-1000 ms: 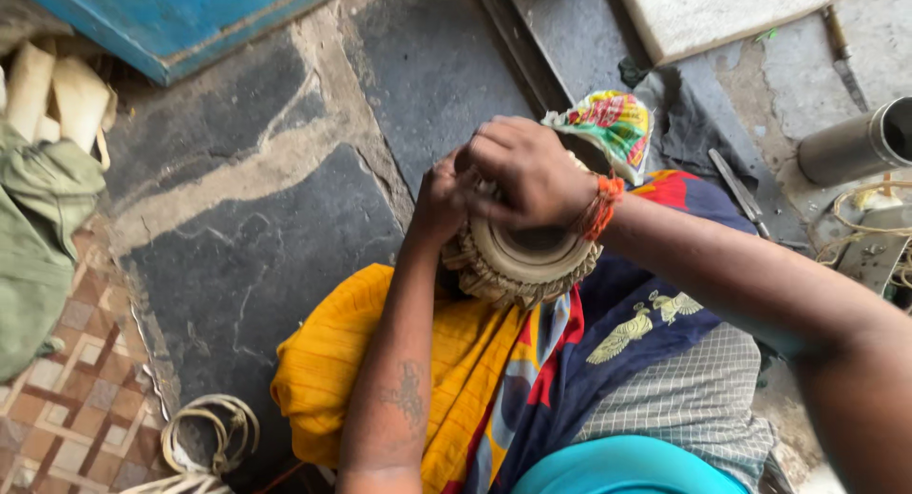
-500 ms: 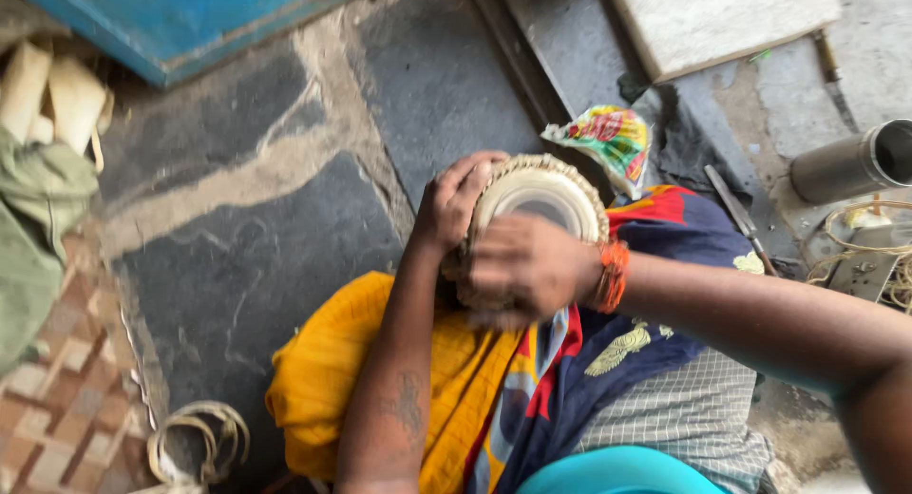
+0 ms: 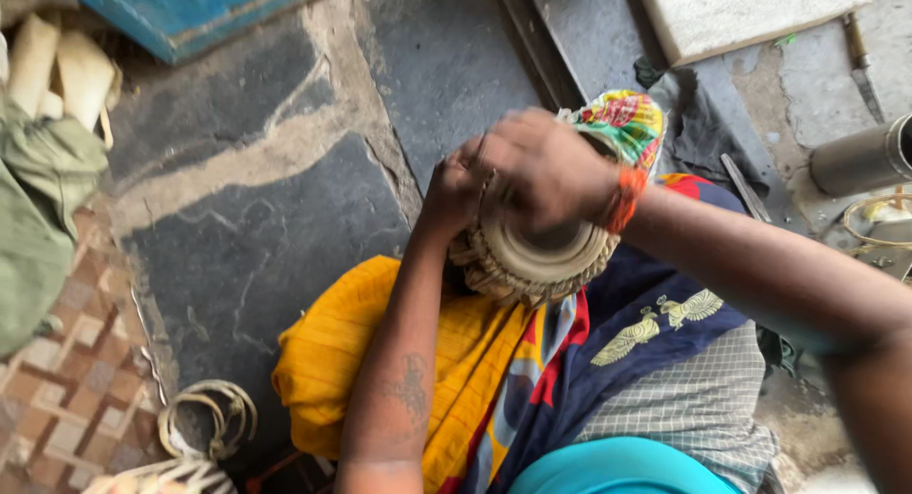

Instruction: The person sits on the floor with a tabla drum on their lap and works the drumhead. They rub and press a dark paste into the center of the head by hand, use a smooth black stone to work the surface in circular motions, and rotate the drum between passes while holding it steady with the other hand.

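Stone floor [image 3: 266, 256] of dark slabs fills the left and top of the frame, with a blue box edge [image 3: 190, 9] at upper left and a green cloth [image 3: 38, 218] at far left. Yellow and patterned cloth [image 3: 380, 361] covers the lap at lower centre. On it, at centre frame, sits a small round drum [image 3: 541, 261], its axis pointing up toward the camera, braided lacing around the rim. The left hand [image 3: 451, 190] is closed against the drum's left side; the right hand [image 3: 546, 171], with an orange wrist thread [image 3: 622, 198], lies curled over the top, directly above the head and nearer to it. Coiled cord [image 3: 204, 423] lies at lower left.
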